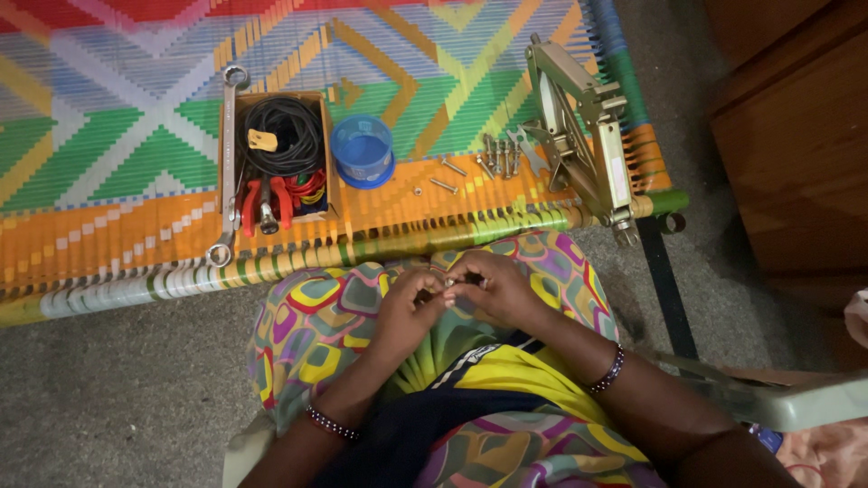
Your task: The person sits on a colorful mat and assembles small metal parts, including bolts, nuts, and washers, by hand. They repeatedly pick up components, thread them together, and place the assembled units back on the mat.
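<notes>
Item: small metal fastener (pixel 449 283), pinched over your lap between the fingertips of your left hand (pixel 407 312) and right hand (pixel 493 287), apparently for close work, while bolts (pixel 470 167), blue cup (pixel 362 149) and tool box (pixel 276 154) lay within reach on the woven cot (pixel 117 136).

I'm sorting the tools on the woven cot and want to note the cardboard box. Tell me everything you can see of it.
The cardboard box is a small, open-topped brown carton lying flat on the colourful woven cot, left of the blue round tub. It holds a coil of black cable with a tan tag and red-handled pliers at its near end. A long silver ring spanner lies along its left side. Neither hand touches it.
</notes>
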